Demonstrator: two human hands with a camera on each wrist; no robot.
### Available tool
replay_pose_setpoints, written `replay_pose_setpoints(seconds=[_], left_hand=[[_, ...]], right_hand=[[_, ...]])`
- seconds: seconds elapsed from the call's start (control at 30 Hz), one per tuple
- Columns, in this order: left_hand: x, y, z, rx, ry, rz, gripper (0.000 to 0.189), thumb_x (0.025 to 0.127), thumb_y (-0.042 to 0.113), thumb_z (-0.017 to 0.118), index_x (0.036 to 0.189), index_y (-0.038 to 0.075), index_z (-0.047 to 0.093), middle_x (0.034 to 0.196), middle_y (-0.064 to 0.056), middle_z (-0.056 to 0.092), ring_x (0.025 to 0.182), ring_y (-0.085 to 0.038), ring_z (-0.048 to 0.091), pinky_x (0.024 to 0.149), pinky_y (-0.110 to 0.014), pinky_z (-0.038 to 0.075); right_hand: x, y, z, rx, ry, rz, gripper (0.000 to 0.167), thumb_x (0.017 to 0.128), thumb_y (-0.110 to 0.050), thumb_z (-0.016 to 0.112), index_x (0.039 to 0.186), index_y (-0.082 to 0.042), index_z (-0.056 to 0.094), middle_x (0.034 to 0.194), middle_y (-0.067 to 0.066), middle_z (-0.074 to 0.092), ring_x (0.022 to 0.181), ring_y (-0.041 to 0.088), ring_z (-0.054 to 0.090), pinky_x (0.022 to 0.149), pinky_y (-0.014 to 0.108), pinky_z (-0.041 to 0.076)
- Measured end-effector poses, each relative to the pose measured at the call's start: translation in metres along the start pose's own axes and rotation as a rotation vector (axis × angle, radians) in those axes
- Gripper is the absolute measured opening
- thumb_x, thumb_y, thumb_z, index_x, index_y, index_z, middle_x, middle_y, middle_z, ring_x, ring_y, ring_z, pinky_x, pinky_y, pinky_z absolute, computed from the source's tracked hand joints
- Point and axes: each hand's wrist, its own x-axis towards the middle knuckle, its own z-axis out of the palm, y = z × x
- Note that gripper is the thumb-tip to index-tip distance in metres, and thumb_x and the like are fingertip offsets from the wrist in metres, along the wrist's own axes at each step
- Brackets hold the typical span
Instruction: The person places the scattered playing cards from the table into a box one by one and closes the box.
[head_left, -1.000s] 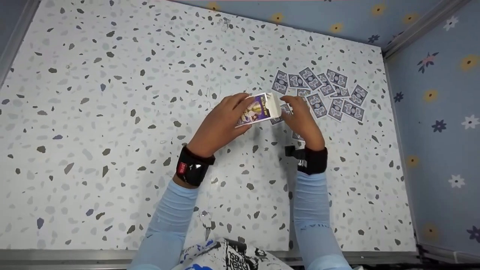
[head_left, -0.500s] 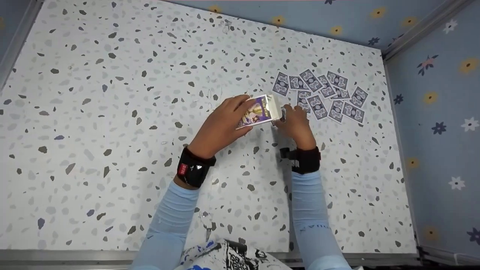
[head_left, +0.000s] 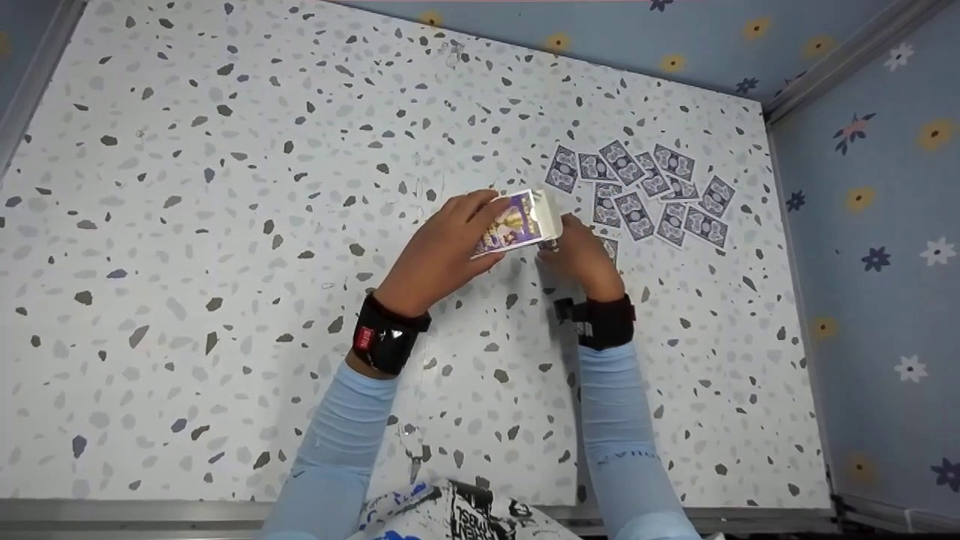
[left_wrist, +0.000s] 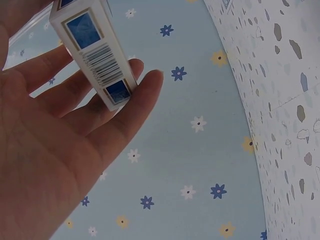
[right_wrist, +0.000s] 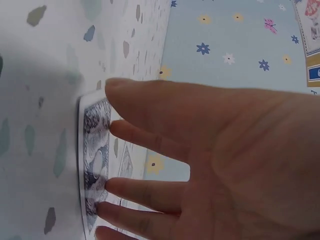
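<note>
My left hand (head_left: 442,255) grips a small card box (head_left: 514,221), purple and gold on top, its white end flap raised toward the right. In the left wrist view the box (left_wrist: 97,57) shows a barcode on its narrow side, with fingers behind it. Just past the flap, my right hand (head_left: 583,256) reaches down to the table. Its fingertips rest on a face-down playing card (right_wrist: 95,165) in the right wrist view, thumb near the card's end and fingers fairly straight. Part of another card (head_left: 611,247) shows beside the right hand.
Several patterned playing cards (head_left: 634,215) lie face down, some overlapping, beyond and right of the right hand. They lie on a speckled white table (head_left: 225,262). Flowered blue panels (head_left: 877,300) stand along the back and right edges.
My right hand has moved down and left in the head view, from beside the flap to the card on the table. The left hand and card box have hardly moved.
</note>
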Motion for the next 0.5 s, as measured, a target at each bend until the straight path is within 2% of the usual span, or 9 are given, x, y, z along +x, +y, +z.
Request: replay_pose_setpoints(seconds=[0.1,0.17,0.3,0.5], left_hand=[[0.0004,-0.0002,0.0002,-0.004,-0.008,-0.004,0.058,0.085,0.022,0.067,0.138,0.013,0.044,0.135,-0.009,0.048,0.123,-0.023,0.047,0.101,-0.033,0.043],[0.0005,-0.0004,0.0004,-0.008,-0.011,-0.003,0.058,0.085,0.021,0.067,0.137,0.012,0.044,0.134,-0.009,0.048,0.122,-0.023,0.047,0.101,-0.033,0.043],[0.0000,-0.0008,0.0008,-0.007,-0.008,0.003,0.057,0.085,0.020,0.068,0.137,0.012,0.044,0.134,-0.009,0.049,0.121,-0.024,0.047,0.100,-0.034,0.043],[-0.0001,0.0004,0.0007,-0.002,-0.001,0.014,0.056,0.086,0.020,0.067,0.136,0.011,0.045,0.133,-0.009,0.049,0.121,-0.024,0.048,0.100,-0.034,0.044]], right_hand=[[-0.0009,-0.0004,-0.0004,0.005,-0.039,-0.021,0.055,0.078,-0.003,0.065,0.129,0.004,0.049,0.132,0.025,0.048,0.118,0.039,0.049,0.105,0.046,0.038],[-0.0015,-0.0001,0.0003,-0.013,-0.041,-0.068,0.055,0.077,0.001,0.063,0.129,0.005,0.048,0.130,0.027,0.049,0.118,0.040,0.049,0.106,0.046,0.038],[-0.0021,0.0010,0.0036,-0.093,0.025,-0.147,0.052,0.078,0.004,0.058,0.129,0.010,0.047,0.131,0.031,0.047,0.119,0.044,0.045,0.106,0.049,0.035],[-0.0020,0.0037,0.0068,-0.206,0.080,-0.125,0.051,0.085,-0.001,0.053,0.136,0.005,0.043,0.138,0.025,0.042,0.116,0.045,0.042,0.100,0.050,0.038]])
